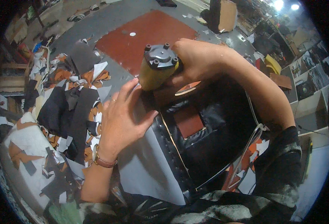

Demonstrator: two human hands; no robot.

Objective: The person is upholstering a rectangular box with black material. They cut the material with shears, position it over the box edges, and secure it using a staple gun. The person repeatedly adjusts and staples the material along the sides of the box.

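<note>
My right hand is wrapped round a yellowish pneumatic staple gun with a dark bolted cap; the tool's nose is hidden. Below it lies a black upholstered piece with a square opening that shows a reddish-brown surface. A pale grey sheet hangs along its left side, beside a black edge strip with small marks. My left hand lies along this edge, fingers stretched out and thumb apart on the strip. Its index fingertip is close to the staple gun's body.
Offcuts of leather and fabric are heaped at the left. A reddish-brown sheet lies on the floor ahead. Pale tubing runs beside my right arm. Shelves stand at the right, and a cardboard box at the back.
</note>
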